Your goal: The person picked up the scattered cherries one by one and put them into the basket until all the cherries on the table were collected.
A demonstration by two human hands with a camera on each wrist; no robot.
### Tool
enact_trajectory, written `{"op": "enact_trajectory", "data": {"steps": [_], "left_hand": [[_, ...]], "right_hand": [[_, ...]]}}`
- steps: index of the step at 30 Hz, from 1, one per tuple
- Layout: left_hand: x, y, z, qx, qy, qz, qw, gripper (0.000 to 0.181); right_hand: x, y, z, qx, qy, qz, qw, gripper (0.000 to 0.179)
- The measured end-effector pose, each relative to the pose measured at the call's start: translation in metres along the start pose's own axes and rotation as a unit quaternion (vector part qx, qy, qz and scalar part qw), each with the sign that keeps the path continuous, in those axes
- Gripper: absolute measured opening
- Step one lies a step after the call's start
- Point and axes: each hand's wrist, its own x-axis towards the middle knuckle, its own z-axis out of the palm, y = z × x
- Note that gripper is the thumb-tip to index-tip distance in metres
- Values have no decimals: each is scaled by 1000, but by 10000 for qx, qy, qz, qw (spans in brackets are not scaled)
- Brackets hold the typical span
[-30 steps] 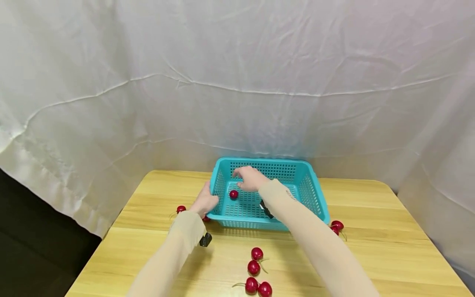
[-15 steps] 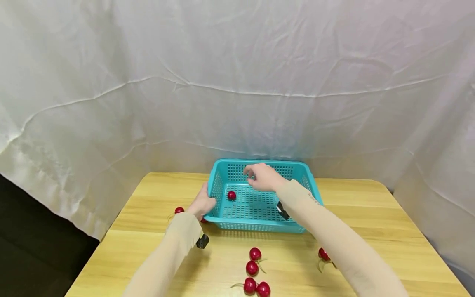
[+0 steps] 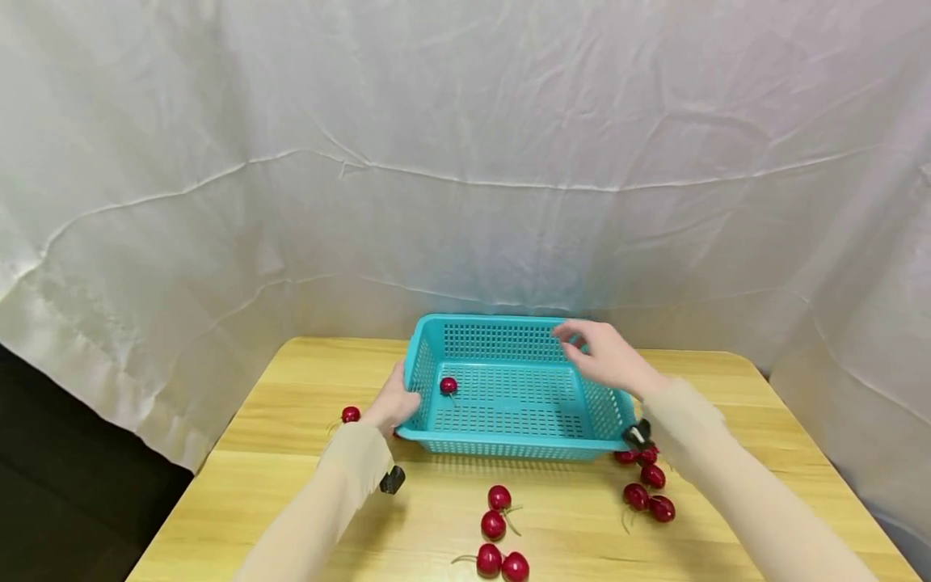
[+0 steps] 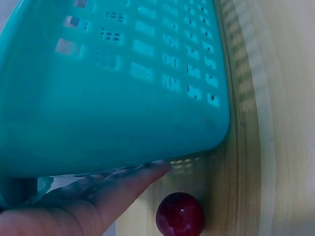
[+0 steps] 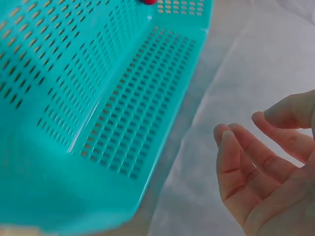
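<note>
A turquoise plastic basket point(image 3: 509, 446) stands at the back of the table, with one red cherry point(image 3: 448, 385) on its floor. At its left side my left hand point(image 3: 391, 402) grips the rim, the thumb over the edge and the fingers along the outer wall in the left wrist view. A cherry point(image 4: 180, 215) lies on the table close to those fingers. My right hand point(image 3: 604, 354) hovers over the basket's right end. Its fingers are loosely bent, with nothing between them in the right wrist view.
Several cherries point(image 3: 636, 496) lie beside the basket's front right corner, and several more with stems point(image 3: 493, 525) lie near the table's front middle. Another cherry point(image 3: 351, 414) is left of my left hand. A pale curtain point(image 3: 465, 162) hangs behind the wooden table point(image 3: 582, 533).
My right hand has moved rightward from above the cherry to the basket's right end, uncovering the cherries at the right. My left hand stays at the basket's left side.
</note>
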Motion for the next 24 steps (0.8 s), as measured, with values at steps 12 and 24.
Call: {"op": "enact_trajectory", "data": {"steps": [12, 24], "left_hand": [[1, -2, -3, 126, -46, 93, 9999, 78], [2, -4, 0, 123, -7, 96, 9999, 75]], "right_hand": [[-89, 80, -8, -70, 520, 614, 9967, 29], [-126, 122, 20, -186, -86, 605, 9980, 47]]}}
